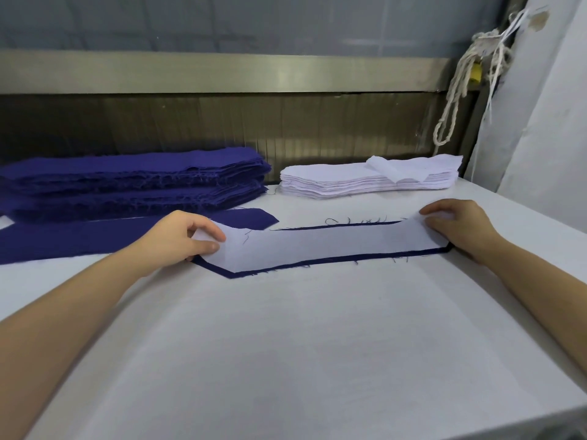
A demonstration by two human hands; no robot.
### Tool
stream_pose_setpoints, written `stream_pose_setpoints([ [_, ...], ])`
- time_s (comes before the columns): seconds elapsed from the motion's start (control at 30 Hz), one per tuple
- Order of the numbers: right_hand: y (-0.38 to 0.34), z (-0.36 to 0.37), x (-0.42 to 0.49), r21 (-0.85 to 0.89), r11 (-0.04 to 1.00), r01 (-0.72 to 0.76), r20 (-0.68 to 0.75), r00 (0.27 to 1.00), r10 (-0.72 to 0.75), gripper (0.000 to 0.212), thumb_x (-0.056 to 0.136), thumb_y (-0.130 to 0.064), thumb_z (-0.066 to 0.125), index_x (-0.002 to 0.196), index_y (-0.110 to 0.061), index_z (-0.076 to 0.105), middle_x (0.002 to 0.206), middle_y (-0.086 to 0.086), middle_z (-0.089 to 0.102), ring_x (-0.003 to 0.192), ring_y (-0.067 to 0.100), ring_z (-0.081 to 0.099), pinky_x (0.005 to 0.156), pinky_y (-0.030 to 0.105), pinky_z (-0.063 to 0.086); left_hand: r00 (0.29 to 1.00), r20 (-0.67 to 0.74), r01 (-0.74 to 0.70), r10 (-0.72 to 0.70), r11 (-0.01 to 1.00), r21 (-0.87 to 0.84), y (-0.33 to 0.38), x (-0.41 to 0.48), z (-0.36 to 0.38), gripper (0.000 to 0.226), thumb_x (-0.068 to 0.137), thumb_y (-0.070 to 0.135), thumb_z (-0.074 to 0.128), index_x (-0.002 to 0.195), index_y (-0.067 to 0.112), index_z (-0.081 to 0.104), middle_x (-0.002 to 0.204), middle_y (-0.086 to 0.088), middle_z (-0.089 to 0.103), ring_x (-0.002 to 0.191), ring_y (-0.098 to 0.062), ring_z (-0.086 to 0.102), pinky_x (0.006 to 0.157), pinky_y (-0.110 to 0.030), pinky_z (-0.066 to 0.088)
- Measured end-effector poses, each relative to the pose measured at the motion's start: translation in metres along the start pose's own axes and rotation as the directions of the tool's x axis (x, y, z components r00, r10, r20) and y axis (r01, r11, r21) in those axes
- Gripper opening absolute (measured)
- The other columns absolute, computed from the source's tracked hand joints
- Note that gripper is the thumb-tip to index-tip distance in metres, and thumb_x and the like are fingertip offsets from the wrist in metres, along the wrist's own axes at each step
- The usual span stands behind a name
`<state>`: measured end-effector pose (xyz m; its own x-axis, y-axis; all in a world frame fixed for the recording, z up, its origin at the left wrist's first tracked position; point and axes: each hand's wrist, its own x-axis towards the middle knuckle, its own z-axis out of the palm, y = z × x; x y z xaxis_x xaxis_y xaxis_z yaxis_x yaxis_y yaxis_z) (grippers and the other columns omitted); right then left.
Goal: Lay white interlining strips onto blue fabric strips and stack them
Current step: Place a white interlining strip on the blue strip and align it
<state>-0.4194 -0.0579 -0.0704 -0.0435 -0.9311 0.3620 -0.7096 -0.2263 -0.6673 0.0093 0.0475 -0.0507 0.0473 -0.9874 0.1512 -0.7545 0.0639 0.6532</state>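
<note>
The left hand is pinching the left end of a white strip between thumb and forefinger, the other fingers curling under. The right hand is resting on the strip's right end with its fingers close together; whether they are pinching it I cannot tell. The white strip is lying along a blue strip in the middle of the tabletop, blue showing as a thin border on the near side. A blue pile is sitting at the far left corner, a white pile at the far right corner. Another blue piece is lying flat by the left edge.
</note>
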Motion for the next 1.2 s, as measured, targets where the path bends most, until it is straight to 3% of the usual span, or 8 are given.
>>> stream_pose_setpoints([
  [0.3, 0.0016, 0.0009, 0.0016, -0.16, 0.984, 0.075, 0.02, 0.997, -0.073, 0.017, 0.084, -0.002, 0.063, 0.096, -0.01, 0.071, 0.095, 0.001, 0.062, 0.089, 0.014, 0.049, 0.076, 0.016, 0.03, 1.0, -0.002, -0.031, 0.032, 0.995, 0.094, -0.0005, 0.0003, 0.0008, 0.022, 0.08, 0.013, 0.073, 0.078, 0.035, 0.07, 0.059, 0.006, 0.05, 0.043, -0.006, 0.033, 0.047, -0.017, 0.029],
  [0.47, 0.0018, 0.0033, 0.003, -0.196, 0.978, 0.065, 0.015, 0.998, -0.063, 0.021, 0.082, -0.002, 0.063, 0.1, -0.011, 0.07, 0.105, 0.006, 0.066, 0.09, 0.015, 0.048, 0.078, 0.019, 0.032, 0.999, 0.021, -0.026, 0.024, 0.995, 0.096, -0.0027, 0.0014, 0.0007, 0.023, 0.081, 0.011, 0.072, 0.082, 0.034, 0.071, 0.08, 0.001, 0.065, 0.049, -0.009, 0.034, 0.053, -0.024, 0.033],
  [0.57, 0.0009, 0.003, 0.0028, -0.208, 0.977, 0.046, 0.016, 0.999, -0.043, 0.025, 0.081, -0.003, 0.063, 0.104, -0.011, 0.069, 0.11, 0.007, 0.065, 0.097, 0.021, 0.052, 0.08, 0.02, 0.033, 1.0, 0.02, -0.014, 0.012, 0.995, 0.099, -0.0033, 0.0016, 0.001, 0.026, 0.081, 0.01, 0.072, 0.082, 0.036, 0.07, 0.063, 0.014, 0.058, 0.045, -0.007, 0.034, 0.047, -0.017, 0.03],
  [0.8, -0.0004, 0.0021, 0.0015, -0.208, 0.978, 0.034, 0.019, 0.999, -0.03, 0.026, 0.082, -0.002, 0.063, 0.106, -0.009, 0.069, 0.114, 0.009, 0.065, 0.108, 0.026, 0.054, 0.083, 0.02, 0.033, 0.998, 0.064, -0.027, 0.023, 0.998, 0.05, -0.0036, 0.0024, -0.0009, 0.027, 0.083, 0.007, 0.07, 0.083, 0.034, 0.072, 0.057, 0.017, 0.057, 0.043, -0.004, 0.041, 0.042, -0.01, 0.029],
  [0.87, -0.0007, 0.0023, 0.0018, -0.206, 0.978, 0.032, 0.02, 0.999, -0.029, 0.026, 0.082, -0.002, 0.062, 0.106, -0.009, 0.069, 0.114, 0.009, 0.065, 0.107, 0.026, 0.054, 0.083, 0.02, 0.033, 0.996, 0.082, -0.034, 0.029, 0.998, 0.051, -0.0038, 0.0017, -0.0007, 0.028, 0.083, 0.007, 0.069, 0.084, 0.035, 0.072, 0.074, 0.013, 0.065, 0.051, -0.005, 0.047, 0.051, -0.013, 0.037],
  [0.97, -0.0004, 0.0028, 0.0022, -0.203, 0.979, 0.019, 0.019, 1.0, -0.015, 0.025, 0.083, -0.002, 0.062, 0.106, -0.009, 0.068, 0.113, 0.01, 0.065, 0.105, 0.025, 0.054, 0.081, 0.021, 0.033, 0.995, 0.102, -0.028, 0.02, 0.997, 0.073, -0.0036, 0.0031, -0.0008, 0.027, 0.084, 0.008, 0.069, 0.088, 0.035, 0.071, 0.105, 0.003, 0.067, 0.083, -0.029, 0.06, 0.076, -0.037, 0.05],
  [1.13, 0.0002, 0.0029, 0.0021, -0.203, 0.979, 0.017, 0.019, 1.0, -0.013, 0.025, 0.084, -0.002, 0.061, 0.107, -0.009, 0.068, 0.113, 0.01, 0.065, 0.105, 0.026, 0.054, 0.08, 0.02, 0.032, 0.99, 0.134, -0.046, 0.032, 0.994, 0.099, -0.0032, 0.0029, -0.0015, 0.028, 0.084, 0.009, 0.069, 0.092, 0.036, 0.07, 0.11, 0.009, 0.062, 0.094, -0.029, 0.059, 0.087, -0.045, 0.049],
  [1.2, 0.0004, 0.003, 0.0019, -0.201, 0.979, 0.013, 0.015, 1.0, -0.01, 0.025, 0.084, -0.002, 0.061, 0.107, -0.009, 0.068, 0.114, 0.01, 0.065, 0.105, 0.025, 0.054, 0.08, 0.019, 0.032, 0.988, 0.147, -0.066, 0.05, 0.992, 0.11, -0.003, 0.0027, -0.0024, 0.03, 0.083, 0.008, 0.069, 0.092, 0.037, 0.069, 0.111, 0.016, 0.059, 0.096, -0.019, 0.058, 0.086, -0.036, 0.048],
])
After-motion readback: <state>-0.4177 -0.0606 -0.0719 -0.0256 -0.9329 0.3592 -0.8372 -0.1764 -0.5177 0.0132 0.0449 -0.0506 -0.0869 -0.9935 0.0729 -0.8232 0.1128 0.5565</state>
